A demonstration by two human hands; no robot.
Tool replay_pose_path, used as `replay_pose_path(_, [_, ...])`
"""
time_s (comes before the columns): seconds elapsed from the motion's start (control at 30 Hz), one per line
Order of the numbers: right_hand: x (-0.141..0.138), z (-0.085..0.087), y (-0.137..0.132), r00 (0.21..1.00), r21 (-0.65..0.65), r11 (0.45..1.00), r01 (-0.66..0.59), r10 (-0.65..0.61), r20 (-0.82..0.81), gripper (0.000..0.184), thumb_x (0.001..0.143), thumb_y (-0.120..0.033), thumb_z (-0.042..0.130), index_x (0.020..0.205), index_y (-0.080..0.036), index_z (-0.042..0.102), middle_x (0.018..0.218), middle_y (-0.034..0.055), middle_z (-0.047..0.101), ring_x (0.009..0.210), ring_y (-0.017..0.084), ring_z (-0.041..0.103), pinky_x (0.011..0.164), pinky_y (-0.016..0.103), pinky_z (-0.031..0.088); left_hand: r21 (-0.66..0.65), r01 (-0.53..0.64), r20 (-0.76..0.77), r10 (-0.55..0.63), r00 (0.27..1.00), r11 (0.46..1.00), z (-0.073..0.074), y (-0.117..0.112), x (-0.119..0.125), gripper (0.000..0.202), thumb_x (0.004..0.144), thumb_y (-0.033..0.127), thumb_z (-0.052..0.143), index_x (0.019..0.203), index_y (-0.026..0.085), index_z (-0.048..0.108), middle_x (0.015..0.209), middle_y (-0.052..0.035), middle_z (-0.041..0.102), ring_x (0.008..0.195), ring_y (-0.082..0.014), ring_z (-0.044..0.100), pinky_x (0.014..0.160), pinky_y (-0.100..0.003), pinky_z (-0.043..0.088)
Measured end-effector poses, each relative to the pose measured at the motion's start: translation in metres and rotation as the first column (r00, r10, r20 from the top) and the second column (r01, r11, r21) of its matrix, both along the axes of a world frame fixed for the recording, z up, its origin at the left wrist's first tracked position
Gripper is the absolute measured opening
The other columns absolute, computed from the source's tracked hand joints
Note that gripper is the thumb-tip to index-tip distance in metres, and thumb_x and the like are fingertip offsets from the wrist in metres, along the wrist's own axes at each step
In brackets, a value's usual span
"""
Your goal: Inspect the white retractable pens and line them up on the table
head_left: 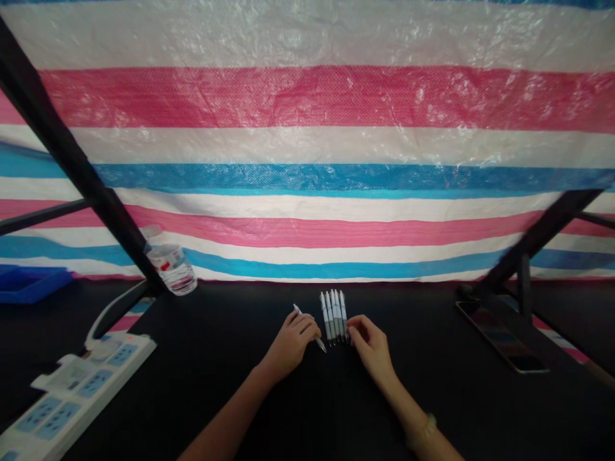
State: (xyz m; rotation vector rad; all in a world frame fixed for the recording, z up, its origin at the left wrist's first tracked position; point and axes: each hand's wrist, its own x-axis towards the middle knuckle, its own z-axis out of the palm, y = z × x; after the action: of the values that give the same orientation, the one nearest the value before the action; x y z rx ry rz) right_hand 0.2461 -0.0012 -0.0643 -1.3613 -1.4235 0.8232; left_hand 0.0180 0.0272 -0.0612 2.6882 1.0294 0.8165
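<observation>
A row of several white pens (334, 314) lies side by side on the black table (230, 384), tips pointing toward me. My left hand (293, 342) is closed around another white pen (310, 330), held slanted just left of the row. My right hand (369, 346) rests at the near right end of the row, its fingers curled and pinched at the outermost pen's tip. Whether it grips that pen I cannot make out.
A white power strip (72, 390) lies at the near left. A clear water bottle (170, 262) stands by a black frame strut. A blue tray (29, 282) sits far left, a dark phone (502, 336) at right. A striped tarp (307, 160) hangs behind.
</observation>
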Motion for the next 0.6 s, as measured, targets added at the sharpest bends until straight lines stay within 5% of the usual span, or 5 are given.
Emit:
replay_pose_path(0.17, [-0.022, 0.006, -0.017, 0.976, -0.118, 0.970, -0.214, 0.208, -0.066, 0.037, 0.092, -0.053, 0.055, 0.079, -0.019, 0.060, 0.054, -0.0021, 0.061, 0.036, 0.010, 0.046, 0.036, 0.021, 0.029, 0.125, -0.028, 0.078, 0.018, 0.997, 0.992, 0.008, -0.007, 0.004, 0.030, 0.096, 0.006, 0.042, 0.099, 0.022, 0.067, 0.098, -0.0045, 0.072, 0.101, -0.0205, 0.063, 0.112, -0.049, 0.034])
replay_pose_path(0.27, [-0.037, 0.002, -0.024, 0.891, -0.252, 0.873, -0.418, 0.340, -0.302, 0.043, 0.089, -0.061, 0.056, 0.085, -0.018, 0.057, 0.056, -0.0020, 0.064, 0.029, 0.006, 0.041, 0.030, 0.018, 0.021, 0.174, 0.009, 0.114, -0.029, 0.993, 0.985, 0.010, -0.012, 0.008, 0.028, 0.098, 0.010, 0.042, 0.099, 0.023, 0.068, 0.095, -0.0032, 0.072, 0.100, -0.0198, 0.063, 0.113, -0.049, 0.033])
replay_pose_path(0.4, [-0.047, -0.008, -0.025, 0.789, -0.316, 0.793, -0.521, 0.307, -0.533, 0.057, 0.081, -0.076, 0.053, 0.082, -0.019, 0.052, 0.045, -0.0035, 0.059, 0.025, 0.006, 0.036, 0.027, 0.017, 0.016, 0.203, -0.001, 0.235, -0.048, 0.971, 0.979, 0.006, -0.015, 0.012, 0.023, 0.096, 0.014, 0.052, 0.107, 0.026, 0.068, 0.114, -0.0054, 0.070, 0.115, -0.0229, 0.060, 0.113, -0.050, 0.036])
replay_pose_path(0.5, [-0.049, -0.009, -0.026, 0.755, -0.332, 0.774, -0.539, 0.270, -0.598, 0.060, 0.079, -0.079, 0.050, 0.080, -0.019, 0.050, 0.044, -0.0032, 0.057, 0.024, 0.006, 0.033, 0.028, 0.017, 0.014, -0.059, -0.127, 0.544, 0.138, 0.828, 0.990, 0.003, -0.011, 0.013, 0.039, 0.092, 0.023, 0.061, 0.131, 0.025, 0.056, 0.141, -0.0131, 0.055, 0.131, -0.0298, 0.051, 0.109, -0.053, 0.042])
replay_pose_path(0.6, [-0.052, -0.005, -0.032, 0.650, -0.336, 0.724, -0.603, 0.202, -0.732, 0.058, 0.077, -0.076, 0.057, 0.081, -0.019, 0.051, 0.044, -0.0032, 0.057, 0.026, 0.005, 0.032, 0.030, 0.017, 0.016, -0.537, 0.178, 0.735, 0.354, 0.578, 0.825, 0.002, -0.003, 0.012, 0.053, 0.093, 0.041, 0.059, 0.140, 0.021, 0.046, 0.136, -0.0188, 0.059, 0.114, -0.0302, 0.065, 0.094, -0.051, 0.054])
